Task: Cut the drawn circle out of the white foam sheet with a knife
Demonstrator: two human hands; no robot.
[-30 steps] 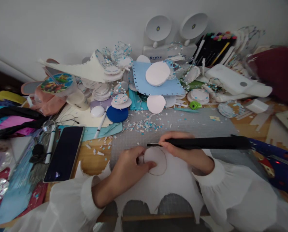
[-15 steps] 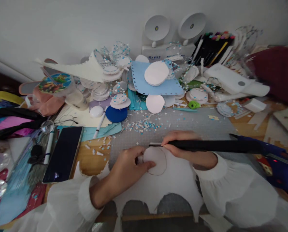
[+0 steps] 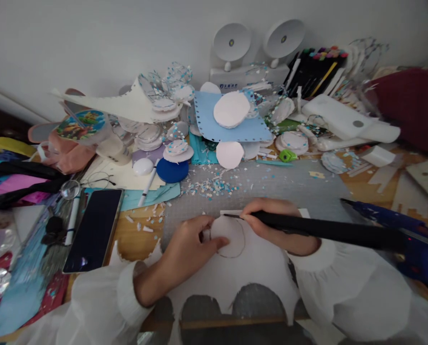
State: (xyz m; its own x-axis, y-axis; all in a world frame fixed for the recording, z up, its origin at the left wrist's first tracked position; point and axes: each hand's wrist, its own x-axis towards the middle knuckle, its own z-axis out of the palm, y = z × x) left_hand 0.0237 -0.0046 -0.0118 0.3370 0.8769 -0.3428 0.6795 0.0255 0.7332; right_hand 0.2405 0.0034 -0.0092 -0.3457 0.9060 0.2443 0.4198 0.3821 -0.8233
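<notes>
My left hand (image 3: 185, 249) presses its fingers down on a round white disc (image 3: 228, 235) that lies on a white foam sheet (image 3: 260, 273). A thin dark line runs round the right side of the disc on the sheet. My right hand (image 3: 275, 225) is closed round a long black tool (image 3: 325, 229), whose thin tip touches the top edge of the disc. The sheet's near edge has several rounded cut-outs. Under it lies a grey cutting mat (image 3: 271, 184). Both wrists are in white sleeves.
A black phone (image 3: 94, 229) lies at the left, next to a white pen (image 3: 147, 184) and glasses. A blue glue gun (image 3: 397, 225) rests at the right. Stacks of white discs, a blue sheet (image 3: 207, 120), paper scraps and markers crowd the back against the wall.
My right hand has moved the black tool's tip slightly down and right along the disc's top edge, and the tool's far end has dropped. My left hand stays on the disc.
</notes>
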